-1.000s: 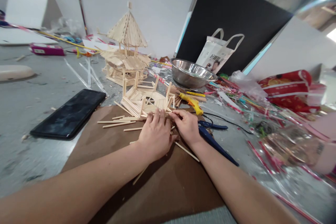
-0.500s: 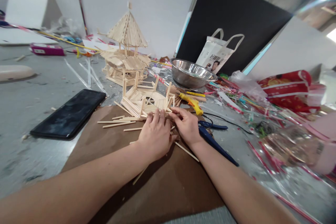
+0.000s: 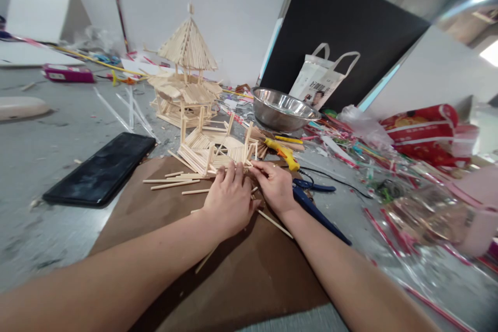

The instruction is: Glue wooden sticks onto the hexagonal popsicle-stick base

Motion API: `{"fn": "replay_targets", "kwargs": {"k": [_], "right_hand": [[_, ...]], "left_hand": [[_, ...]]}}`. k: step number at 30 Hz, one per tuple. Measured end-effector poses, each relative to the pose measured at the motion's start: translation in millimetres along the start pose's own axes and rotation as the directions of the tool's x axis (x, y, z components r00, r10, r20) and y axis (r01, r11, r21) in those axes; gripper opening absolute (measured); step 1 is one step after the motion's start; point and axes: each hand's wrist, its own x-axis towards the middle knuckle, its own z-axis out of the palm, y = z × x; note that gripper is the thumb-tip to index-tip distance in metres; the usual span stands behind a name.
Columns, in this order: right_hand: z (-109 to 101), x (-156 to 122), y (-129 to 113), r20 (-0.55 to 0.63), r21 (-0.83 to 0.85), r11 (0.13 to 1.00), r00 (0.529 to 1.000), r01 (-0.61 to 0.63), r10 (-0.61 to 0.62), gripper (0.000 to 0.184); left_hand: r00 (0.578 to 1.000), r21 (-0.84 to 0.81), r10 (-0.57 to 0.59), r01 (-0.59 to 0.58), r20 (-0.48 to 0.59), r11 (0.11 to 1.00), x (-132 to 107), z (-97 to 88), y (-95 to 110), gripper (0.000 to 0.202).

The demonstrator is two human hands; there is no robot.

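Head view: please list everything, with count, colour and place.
stick frame: 1, pale, before hands
stick tower: 1, pale, behind frame
loose sticks: several, pale, on sheet
sheet: 1, brown, under hands
phone: 1, black, left
glue gun: 1, yellow, right
hand tool: 1, blue, right
bowl: 1, silver, back
bag: 1, white, behind bowl
panel: 1, black, back
packet: 1, red, right
clutter: uncounted, mixed, both sides
left hand: 1, bare, at frame
right hand: 1, bare, at frame
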Motion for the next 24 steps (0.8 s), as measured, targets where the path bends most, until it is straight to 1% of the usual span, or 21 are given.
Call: {"fn": "replay_targets", "kwargs": {"k": [14,24], "right_hand": [[-0.6,-0.2,-1.0,0.011,-0.046,0.999,1.0,-0.012,0.012,0.02],[-1.0,0.2,-2.3,0.018,-0.049,0.999,1.0,-0.024,0.025,0.02]], "left_hand": [[1.0,-0.003,-0.001,0.001,0.006,1.0,0.4,1.0,-0.3,0.048],[1.0,0.011,0.003,-0.004,0.014,1.0,2.3,-0.1,-2.3,0.052]]}}
